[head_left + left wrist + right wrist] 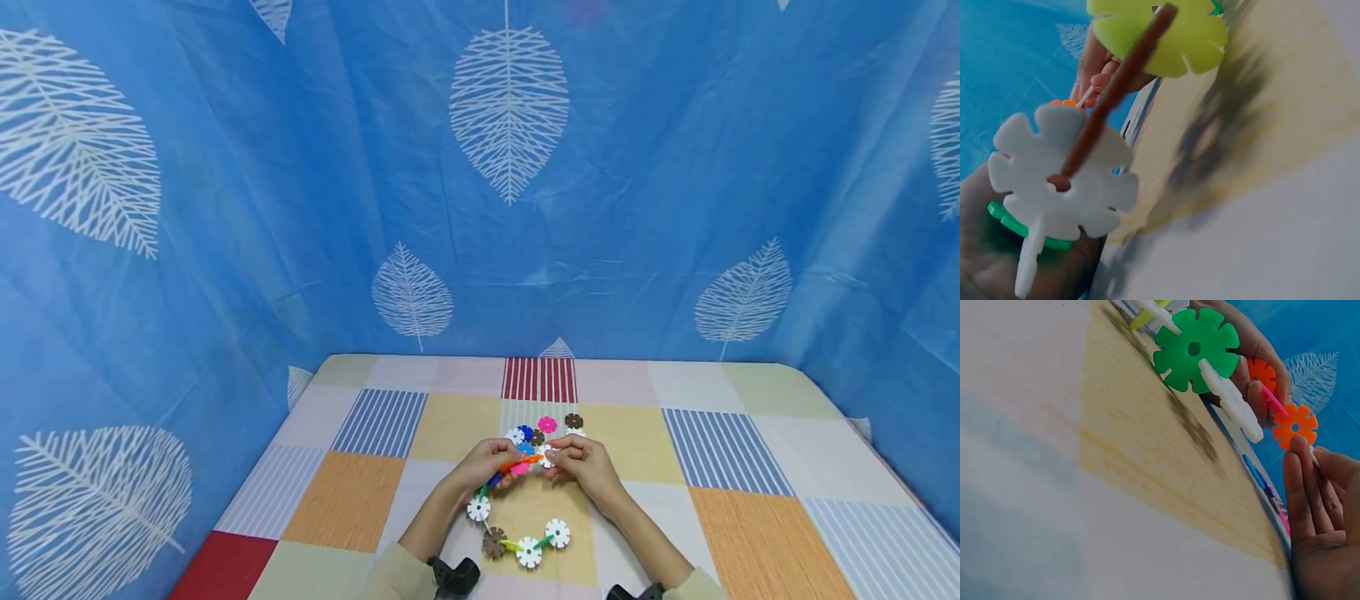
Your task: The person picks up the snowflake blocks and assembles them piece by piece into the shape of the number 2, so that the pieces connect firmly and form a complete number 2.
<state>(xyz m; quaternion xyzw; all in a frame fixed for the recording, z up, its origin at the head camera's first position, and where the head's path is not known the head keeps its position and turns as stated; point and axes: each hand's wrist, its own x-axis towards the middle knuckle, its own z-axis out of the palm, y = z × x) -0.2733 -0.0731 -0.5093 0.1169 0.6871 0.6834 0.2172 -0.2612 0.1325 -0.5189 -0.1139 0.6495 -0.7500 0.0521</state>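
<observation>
A chain of slotted plastic snowflake discs hangs from my two hands, which meet above the table. My left hand (480,468) grips it near an orange disc (1262,369) and an edge-on pink disc (1275,402). Between the hands is another orange disc (1305,419). Thumb and fingertips of my right hand (596,477) pinch a white disc (547,456) at that orange disc's edge. Below my left hand the chain runs through a white disc (478,507), a brown disc (494,543) and a lower white disc (528,562), ending in a white disc (557,525). A green disc (1172,353) fills the right wrist view's top.
Loose discs lie just beyond my hands, among them a pink one (547,425), a brown one (573,421) and a dark blue one (527,432). A patchwork cloth (630,442) covers the table. Blue leaf-patterned curtains (637,167) stand at the back and sides.
</observation>
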